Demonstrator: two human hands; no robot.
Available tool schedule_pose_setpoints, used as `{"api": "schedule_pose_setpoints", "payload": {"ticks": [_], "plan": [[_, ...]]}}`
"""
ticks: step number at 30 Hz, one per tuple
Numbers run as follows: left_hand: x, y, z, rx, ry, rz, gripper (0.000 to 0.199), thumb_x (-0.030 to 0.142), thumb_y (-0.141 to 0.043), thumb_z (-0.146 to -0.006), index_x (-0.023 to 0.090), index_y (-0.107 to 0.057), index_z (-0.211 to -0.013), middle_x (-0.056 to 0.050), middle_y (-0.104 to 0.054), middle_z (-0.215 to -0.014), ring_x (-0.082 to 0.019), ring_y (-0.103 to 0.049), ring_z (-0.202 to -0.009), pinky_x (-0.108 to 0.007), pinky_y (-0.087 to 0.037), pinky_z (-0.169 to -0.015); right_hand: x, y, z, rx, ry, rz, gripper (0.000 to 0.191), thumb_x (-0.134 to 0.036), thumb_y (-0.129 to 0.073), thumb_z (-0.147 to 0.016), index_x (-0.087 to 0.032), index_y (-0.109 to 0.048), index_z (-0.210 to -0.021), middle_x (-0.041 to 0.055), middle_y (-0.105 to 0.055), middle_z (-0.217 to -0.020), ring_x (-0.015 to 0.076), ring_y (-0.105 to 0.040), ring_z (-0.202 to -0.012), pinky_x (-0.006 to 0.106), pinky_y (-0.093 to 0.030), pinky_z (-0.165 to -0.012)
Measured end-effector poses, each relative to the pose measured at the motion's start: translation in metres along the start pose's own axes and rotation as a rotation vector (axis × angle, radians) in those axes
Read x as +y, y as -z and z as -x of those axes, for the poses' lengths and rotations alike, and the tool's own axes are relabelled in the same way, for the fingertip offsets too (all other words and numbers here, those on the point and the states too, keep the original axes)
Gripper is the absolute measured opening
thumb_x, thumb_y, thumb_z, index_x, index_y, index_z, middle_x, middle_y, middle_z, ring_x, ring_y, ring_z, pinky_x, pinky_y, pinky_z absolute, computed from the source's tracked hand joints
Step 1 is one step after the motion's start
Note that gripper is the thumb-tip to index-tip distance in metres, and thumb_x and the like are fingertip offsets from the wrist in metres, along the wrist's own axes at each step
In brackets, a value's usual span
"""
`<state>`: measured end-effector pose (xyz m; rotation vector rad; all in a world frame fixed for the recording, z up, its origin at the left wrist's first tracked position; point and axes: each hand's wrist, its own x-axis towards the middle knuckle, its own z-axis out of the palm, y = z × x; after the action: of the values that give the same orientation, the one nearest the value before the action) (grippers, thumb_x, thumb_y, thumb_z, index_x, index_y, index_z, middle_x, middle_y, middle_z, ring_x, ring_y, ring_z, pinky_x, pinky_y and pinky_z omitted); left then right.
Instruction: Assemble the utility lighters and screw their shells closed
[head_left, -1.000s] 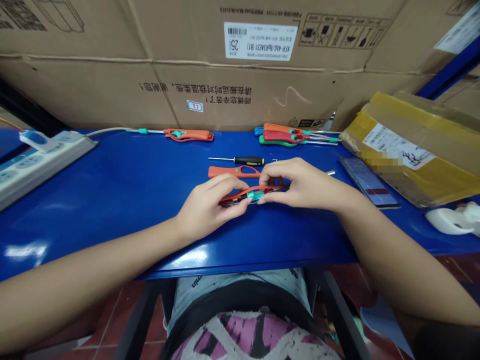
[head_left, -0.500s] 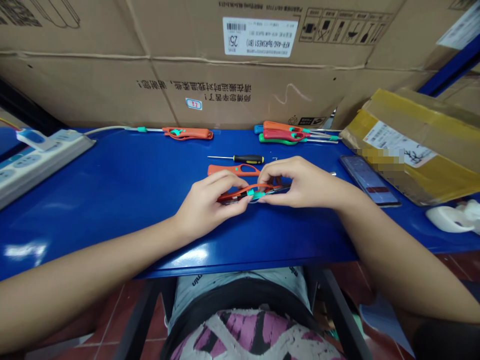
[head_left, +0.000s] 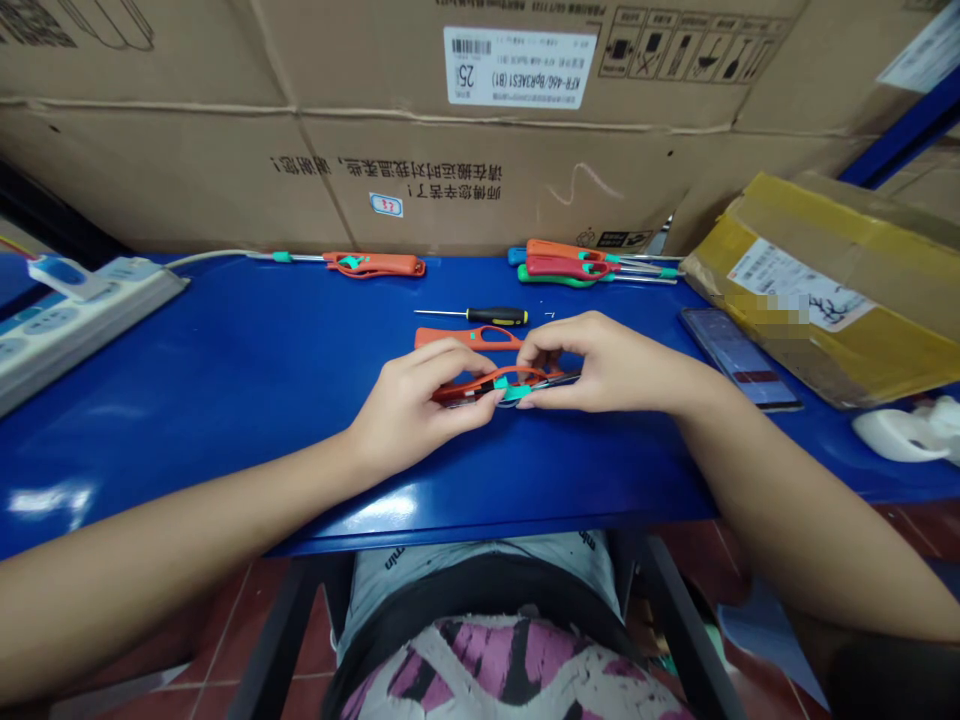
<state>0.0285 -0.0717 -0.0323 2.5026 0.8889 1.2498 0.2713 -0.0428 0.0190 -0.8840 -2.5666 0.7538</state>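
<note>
My left hand (head_left: pixel 420 400) is closed on the left part of an opened orange lighter (head_left: pixel 461 388), which shows dark inner parts and a green trigger piece (head_left: pixel 517 392). Around the lighter's right part, near its metal rod, my right hand (head_left: pixel 589 365) is closed with thumb and fingertips. Just behind the hands lies a loose orange half shell (head_left: pixel 465 338), its right end touching or hidden by my right fingers. Farther back is a black and yellow screwdriver (head_left: pixel 495 317).
An orange lighter (head_left: pixel 382 265) and a pile of coloured lighters (head_left: pixel 559 265) lie along the cardboard wall. A power strip (head_left: pixel 90 305) is at left. At right are a phone (head_left: pixel 739 360), a taped box (head_left: pixel 840 300) and a white object (head_left: pixel 900 437).
</note>
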Motion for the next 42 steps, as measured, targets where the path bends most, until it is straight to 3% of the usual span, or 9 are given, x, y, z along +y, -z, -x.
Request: {"api": "schedule_pose_setpoints", "payload": {"ticks": [9,18,22,25,35,38,42], "plan": [[0.006,-0.001,0.0,-0.062,0.06,0.031,0.013,0.024,-0.076,-0.087,0.014,-0.071,-0.094,-0.004,-0.075,-0.09,-0.012,-0.069,-0.079,-0.019,-0.052,-0.076,0.005,-0.002,-0.001,-0.11,-0.009,-0.128,0.022,-0.036,-0.077,-0.084,-0.016,-0.067,-0.086,-0.0003,-0.065,-0.079,0.0124,-0.056,-0.072,0.024,-0.045,-0.068],[0.007,-0.002,0.001,-0.055,0.081,0.021,0.013,0.027,-0.074,-0.089,0.016,-0.071,-0.095,-0.003,-0.076,-0.09,-0.012,-0.069,-0.076,-0.02,-0.054,-0.076,0.0,-0.003,0.0,-0.074,-0.062,-0.121,0.021,-0.029,-0.072,-0.085,-0.016,-0.065,-0.1,-0.0008,-0.064,-0.079,0.0112,-0.054,-0.069,0.024,-0.044,-0.066],[0.006,-0.002,0.0,-0.055,0.109,0.032,0.013,0.028,-0.074,-0.089,0.016,-0.073,-0.095,-0.003,-0.077,-0.09,-0.012,-0.069,-0.075,-0.021,-0.056,-0.076,0.0,-0.005,-0.001,-0.068,-0.073,-0.084,0.02,-0.034,-0.072,-0.085,-0.015,-0.068,-0.092,-0.0014,-0.061,-0.072,0.0109,-0.051,-0.065,0.024,-0.041,-0.063],[0.004,-0.003,-0.001,-0.065,0.175,0.069,0.012,0.028,-0.075,-0.088,0.017,-0.074,-0.092,-0.003,-0.078,-0.089,-0.013,-0.07,-0.074,-0.023,-0.057,-0.077,0.001,-0.009,-0.003,-0.069,-0.074,-0.053,0.023,-0.036,-0.07,-0.088,-0.015,-0.068,-0.082,-0.0016,-0.06,-0.069,0.0102,-0.049,-0.062,0.024,-0.037,-0.061],[-0.005,-0.009,-0.001,-0.089,0.422,0.274,0.023,0.037,-0.076,-0.084,0.016,-0.075,-0.091,-0.004,-0.078,-0.089,-0.017,-0.073,-0.08,-0.026,-0.06,-0.076,0.007,-0.014,-0.005,-0.039,-0.056,-0.032,0.029,-0.043,-0.068,-0.09,-0.013,-0.07,-0.092,0.001,-0.064,-0.075,0.012,-0.055,-0.066,0.024,-0.038,-0.062],[-0.002,-0.01,-0.002,-0.117,0.48,0.347,0.024,0.039,-0.076,-0.084,0.016,-0.074,-0.088,-0.004,-0.076,-0.086,-0.016,-0.071,-0.074,-0.024,-0.059,-0.068,0.006,-0.015,-0.006,-0.036,-0.058,-0.087,0.027,-0.04,-0.067,-0.091,-0.014,-0.07,-0.097,0.0014,-0.066,-0.077,0.0124,-0.056,-0.067,0.024,-0.039,-0.063],[0.002,-0.011,-0.003,-0.169,0.606,0.431,0.032,0.048,-0.062,-0.095,0.017,-0.068,-0.09,0.002,-0.064,-0.062,-0.009,-0.055,-0.043,-0.02,-0.045,-0.042,0.008,-0.022,-0.009,-0.004,-0.078,-0.164,0.021,-0.035,-0.064,-0.092,-0.014,-0.069,-0.095,0.0027,-0.07,-0.079,0.0127,-0.058,-0.069,0.025,-0.041,-0.064]]}}
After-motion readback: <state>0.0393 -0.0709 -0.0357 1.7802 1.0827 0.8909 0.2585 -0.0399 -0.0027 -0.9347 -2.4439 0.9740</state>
